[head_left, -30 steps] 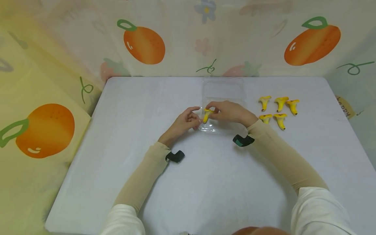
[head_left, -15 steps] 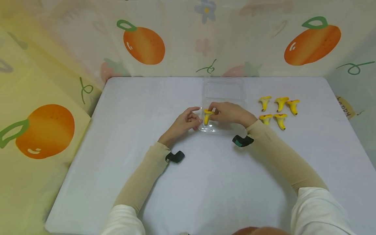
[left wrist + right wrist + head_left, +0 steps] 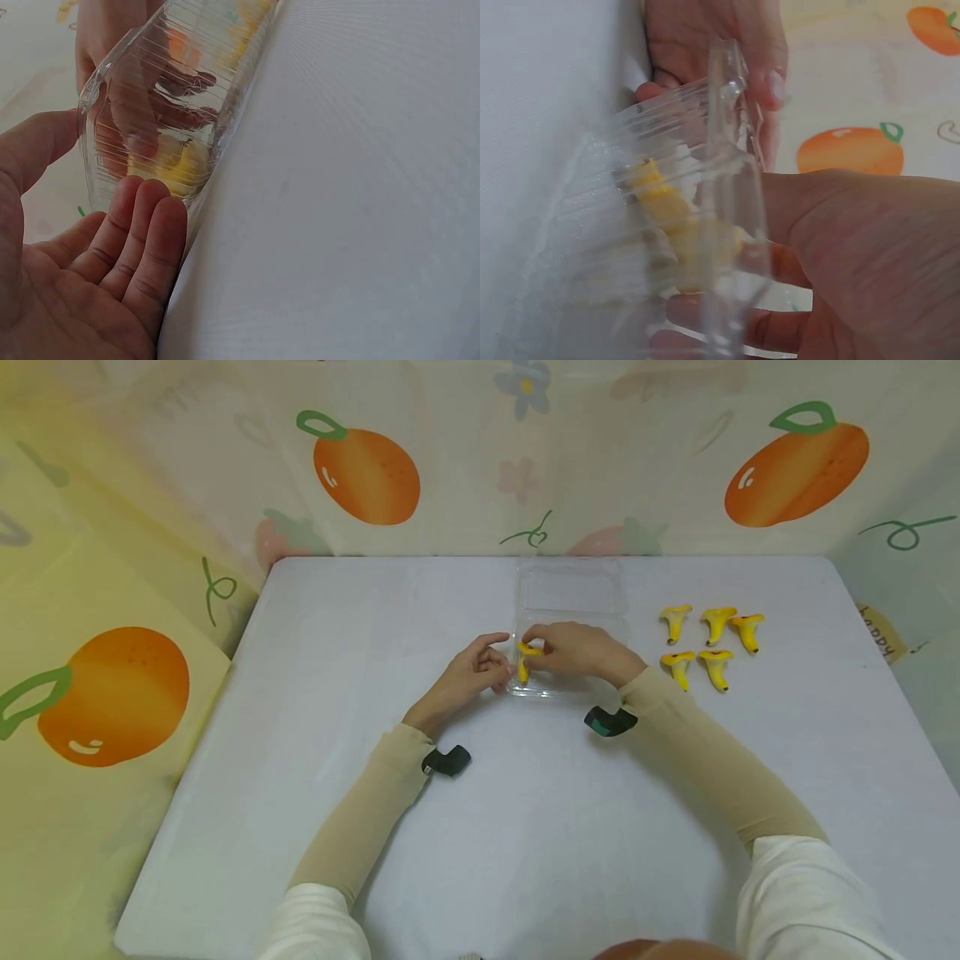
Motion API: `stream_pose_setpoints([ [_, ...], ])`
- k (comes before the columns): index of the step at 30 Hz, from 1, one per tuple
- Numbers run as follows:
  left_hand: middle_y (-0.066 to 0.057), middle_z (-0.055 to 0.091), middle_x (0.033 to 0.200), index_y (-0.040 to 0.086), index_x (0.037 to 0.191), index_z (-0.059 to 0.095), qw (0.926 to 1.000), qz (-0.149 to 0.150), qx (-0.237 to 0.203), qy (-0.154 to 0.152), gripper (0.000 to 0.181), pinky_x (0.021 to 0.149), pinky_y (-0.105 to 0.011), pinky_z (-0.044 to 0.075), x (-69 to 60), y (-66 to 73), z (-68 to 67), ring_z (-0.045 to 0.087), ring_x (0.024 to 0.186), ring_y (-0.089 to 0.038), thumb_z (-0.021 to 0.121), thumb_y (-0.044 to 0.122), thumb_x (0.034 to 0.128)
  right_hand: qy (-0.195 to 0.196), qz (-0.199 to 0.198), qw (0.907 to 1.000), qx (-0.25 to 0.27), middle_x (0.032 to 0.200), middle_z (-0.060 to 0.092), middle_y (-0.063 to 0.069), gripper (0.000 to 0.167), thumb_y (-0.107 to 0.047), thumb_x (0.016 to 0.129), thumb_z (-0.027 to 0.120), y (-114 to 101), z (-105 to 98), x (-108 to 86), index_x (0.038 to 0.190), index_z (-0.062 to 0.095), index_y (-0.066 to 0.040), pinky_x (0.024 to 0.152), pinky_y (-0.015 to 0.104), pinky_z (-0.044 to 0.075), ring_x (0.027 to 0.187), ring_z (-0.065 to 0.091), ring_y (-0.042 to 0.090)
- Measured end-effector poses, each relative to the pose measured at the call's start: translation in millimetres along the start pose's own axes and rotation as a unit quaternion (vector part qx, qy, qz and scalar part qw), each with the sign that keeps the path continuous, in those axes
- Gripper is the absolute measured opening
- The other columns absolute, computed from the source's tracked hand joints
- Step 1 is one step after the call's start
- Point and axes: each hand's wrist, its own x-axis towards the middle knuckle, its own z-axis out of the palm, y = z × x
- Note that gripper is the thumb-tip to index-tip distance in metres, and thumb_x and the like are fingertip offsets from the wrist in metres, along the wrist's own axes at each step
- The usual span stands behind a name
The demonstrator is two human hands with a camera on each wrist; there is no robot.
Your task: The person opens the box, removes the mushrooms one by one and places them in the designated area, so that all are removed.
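Note:
A clear plastic clamshell box (image 3: 555, 687) lies with its lid (image 3: 570, 587) folded back. Inside its left end, my right hand (image 3: 576, 652) pinches a yellow mushroom (image 3: 523, 670) with a flared cap and narrow stem. Through the ribbed wall in the right wrist view, the mushroom (image 3: 660, 193) looks blurred, with fingers beside it. My left hand (image 3: 467, 677) is at the box's left end from outside. In the left wrist view its fingertips (image 3: 166, 214) rest against the wall, fairly straight, while another finger touches the rim.
Several more yellow mushrooms (image 3: 717, 623) lie in two loose rows to the right of the box, near my right forearm. A white-covered table (image 3: 315, 635) carries everything. Its back edge meets a fruit-print curtain (image 3: 450, 460).
My right hand has shifted slightly left and down inside the box, and the mushroom has turned more upright. My left hand and the box stay in place.

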Motion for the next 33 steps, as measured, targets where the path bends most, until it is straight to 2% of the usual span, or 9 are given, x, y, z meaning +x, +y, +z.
stream_pose_setpoints([
  [9, -0.003, 0.063, 0.102, 0.006, 0.152, 0.038, 1.0, 0.007, 0.006, 0.0, 0.061, 0.074, -0.022, 0.054, -0.1, -0.2, 0.6, 0.063, 0.079, -0.012, 0.062, 0.007, 0.0965, 0.007, 0.006, 0.9999, -0.01, 0.118, 0.07, 0.011, 0.048, -0.039, 0.098, 0.062, 0.3, 3.8, 4.9, 0.14, 0.059, -0.015, 0.082, 0.041, 0.054, 0.097, 0.063, 0.024],
  [13, -0.002, 0.064, 0.102, 0.007, 0.152, 0.038, 0.9999, 0.007, 0.009, -0.002, 0.061, 0.075, -0.022, 0.054, 0.0, -0.3, 0.6, 0.063, 0.079, -0.012, 0.062, 0.009, 0.0967, 0.006, 0.001, 0.9999, -0.009, 0.114, 0.069, 0.009, 0.047, -0.035, 0.097, 0.061, 0.6, 3.2, 2.7, 0.14, 0.06, -0.016, 0.073, 0.035, 0.05, 0.091, 0.06, 0.021],
  [17, -0.002, 0.064, 0.102, 0.007, 0.152, 0.038, 0.9999, 0.007, 0.009, -0.002, 0.061, 0.075, -0.022, 0.054, -0.1, -0.5, 0.5, 0.063, 0.08, -0.011, 0.063, 0.01, 0.0964, -0.002, -0.009, 1.0, 0.0, 0.099, 0.064, 0.007, 0.046, -0.028, 0.097, 0.059, -0.1, 0.7, -0.1, 0.141, 0.06, -0.015, 0.064, 0.029, 0.039, 0.079, 0.052, 0.019],
  [20, -0.002, 0.063, 0.102, 0.006, 0.152, 0.038, 0.9999, 0.009, 0.005, -0.002, 0.062, 0.075, -0.022, 0.054, -0.1, -0.9, 0.3, 0.063, 0.08, -0.011, 0.063, 0.009, 0.096, -0.007, -0.023, 0.9997, 0.004, 0.105, 0.067, 0.009, 0.044, -0.028, 0.097, 0.061, -0.2, 0.4, -0.6, 0.138, 0.063, -0.013, 0.072, 0.033, 0.048, 0.086, 0.058, 0.021],
  [22, -0.002, 0.063, 0.102, 0.006, 0.152, 0.038, 0.9999, 0.009, 0.005, -0.001, 0.062, 0.074, -0.021, 0.054, 0.0, -1.2, 0.0, 0.063, 0.08, -0.01, 0.062, 0.008, 0.0959, -0.005, -0.034, 0.9994, 0.005, 0.114, 0.069, 0.011, 0.042, -0.03, 0.097, 0.063, 0.0, 1.5, -0.2, 0.135, 0.065, -0.011, 0.083, 0.039, 0.054, 0.095, 0.062, 0.023],
  [24, -0.002, 0.063, 0.102, 0.006, 0.152, 0.038, 0.9999, 0.009, 0.005, -0.001, 0.061, 0.074, -0.021, 0.055, 0.1, -1.6, -0.2, 0.063, 0.08, -0.01, 0.062, 0.007, 0.096, -0.001, -0.045, 0.999, 0.005, 0.124, 0.069, 0.014, 0.041, -0.03, 0.097, 0.065, -0.6, 2.6, -0.1, 0.132, 0.067, -0.01, 0.094, 0.045, 0.054, 0.104, 0.063, 0.026],
  [29, -0.002, 0.063, 0.102, 0.007, 0.153, 0.038, 0.9999, 0.007, 0.011, 0.0, 0.061, 0.074, -0.022, 0.054, 0.5, -2.2, -0.4, 0.063, 0.08, -0.01, 0.062, 0.008, 0.0966, 0.003, -0.042, 0.999, 0.016, 0.121, 0.069, 0.015, 0.042, -0.027, 0.096, 0.066, -1.2, 3.8, 0.4, 0.133, 0.065, -0.006, 0.092, 0.043, 0.053, 0.096, 0.06, 0.025],
  [33, -0.001, 0.063, 0.101, 0.006, 0.152, 0.039, 0.9999, 0.01, 0.007, 0.001, 0.06, 0.074, -0.022, 0.054, 1.0, -2.5, -0.3, 0.063, 0.079, -0.01, 0.062, 0.008, 0.0965, 0.001, -0.021, 0.9994, 0.029, 0.125, 0.064, 0.017, 0.048, -0.026, 0.096, 0.065, -1.5, 2.7, -0.6, 0.138, 0.058, -0.004, 0.098, 0.046, 0.051, 0.104, 0.06, 0.028],
])
